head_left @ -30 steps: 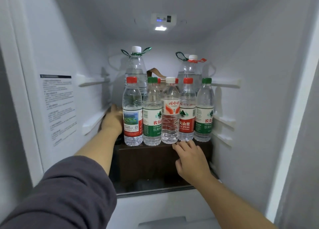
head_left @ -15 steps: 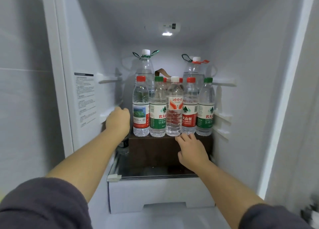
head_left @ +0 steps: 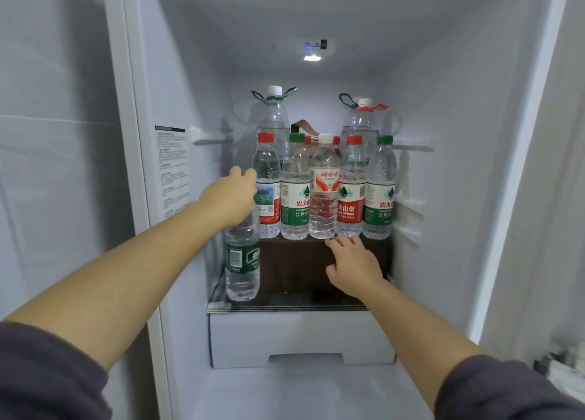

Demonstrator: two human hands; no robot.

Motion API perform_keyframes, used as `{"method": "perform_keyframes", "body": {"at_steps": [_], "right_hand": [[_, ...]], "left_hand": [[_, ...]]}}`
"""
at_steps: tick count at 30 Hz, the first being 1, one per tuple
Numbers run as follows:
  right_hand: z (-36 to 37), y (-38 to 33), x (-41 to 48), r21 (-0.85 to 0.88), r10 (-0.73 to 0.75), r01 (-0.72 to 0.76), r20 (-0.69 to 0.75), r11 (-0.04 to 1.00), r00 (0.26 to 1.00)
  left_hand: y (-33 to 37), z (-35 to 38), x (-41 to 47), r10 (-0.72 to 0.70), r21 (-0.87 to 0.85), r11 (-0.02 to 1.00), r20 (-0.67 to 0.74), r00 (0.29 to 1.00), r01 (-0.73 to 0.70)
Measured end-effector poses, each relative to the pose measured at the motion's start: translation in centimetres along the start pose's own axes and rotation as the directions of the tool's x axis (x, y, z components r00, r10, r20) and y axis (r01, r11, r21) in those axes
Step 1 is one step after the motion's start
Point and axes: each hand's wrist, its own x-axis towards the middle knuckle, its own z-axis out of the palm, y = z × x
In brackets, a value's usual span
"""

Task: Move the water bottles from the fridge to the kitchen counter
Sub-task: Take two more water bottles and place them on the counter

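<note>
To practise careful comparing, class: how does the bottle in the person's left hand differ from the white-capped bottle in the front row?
The held bottle has a dark green label; the white-capped bottle has a red and white one. The left hand grips the held bottle by its top, beside the brown box; the white-capped bottle stands on that box. The held bottle's cap is hidden by the hand; the other's shows. Both are clear plastic.

I see a white fridge wall (head_left: 459,198) and a dark brown box (head_left: 294,267). Row bottles (head_left: 296,198) clear; caps red, green, white, red, green; labels red-white or green-white. Low bottle (head_left: 242,261) at box's 9 o'clock: dark green label. Sleeves (head_left: 47,372) dark grey.
</note>
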Motion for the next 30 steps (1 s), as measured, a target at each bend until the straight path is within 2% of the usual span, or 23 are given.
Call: {"method": "perform_keyframes", "body": {"at_steps": [5, 9, 12, 14, 15, 18, 21, 24, 27, 28, 30], "right_hand": [[0.1, 0.3, -0.2, 0.033, 0.008, -0.009, 0.024, 0.999, 1.000], [0.6, 0.3, -0.7, 0.070, 0.012, -0.016, 0.052, 0.997, 0.999], [1.4, -0.3, -2.0, 0.246, 0.020, -0.031, 0.045, 0.969, 0.999], [2.2, -1.8, -2.6, 0.442, 0.042, -0.018, -0.044, 0.897, 0.998], [2.5, -2.8, -2.7, 0.542, 0.064, -0.031, -0.043, 0.840, 0.997], [2.9, -6.3, -1.7, 0.782, 0.065, -0.164, 0.157, 0.601, 0.985], [4.3, -8.7, -0.3, 0.860, 0.105, -0.206, 0.178, 0.467, 0.978], [5.4, -9.4, 0.4, 0.879, 0.164, -0.224, 0.169, 0.420, 0.972], [5.2, -8.7, 0.6, 0.882, 0.164, -0.206, 0.148, 0.423, 0.975], [5.1, -8.3, 0.6, 0.881, 0.169, -0.201, 0.140, 0.429, 0.976], [4.7, -7.3, 0.4, 0.877, 0.192, -0.200, 0.126, 0.438, 0.973]], "left_hand": [[1.2, 1.7, 0.2, 0.140, -0.123, 0.984, 0.090, 0.986, -0.129], [1.8, 2.8, 0.7, 0.211, -0.224, 0.958, 0.134, 0.968, -0.178], [1.7, 3.1, 1.0, 0.246, -0.290, 0.936, 0.126, 0.961, -0.201], [1.3, 3.3, 1.5, 0.268, -0.331, 0.919, 0.126, 0.955, -0.214], [1.1, 3.4, 1.7, 0.277, -0.358, 0.908, 0.121, 0.953, -0.219], [1.2, 3.4, 1.8, 0.293, -0.458, 0.862, 0.095, 0.951, -0.219], [1.4, 3.7, 1.6, 0.262, -0.529, 0.826, 0.055, 0.964, -0.194], [1.1, 4.2, 1.1, 0.196, -0.566, 0.810, 0.019, 0.980, -0.151], [0.3, 5.2, 0.5, 0.132, -0.649, 0.758, 0.060, 0.989, -0.062], [0.0, 5.6, 0.4, 0.107, -0.643, 0.765, 0.067, 0.992, -0.039], [-0.6, 6.7, 0.4, 0.102, -0.526, 0.848, 0.049, 0.994, -0.061]]}}
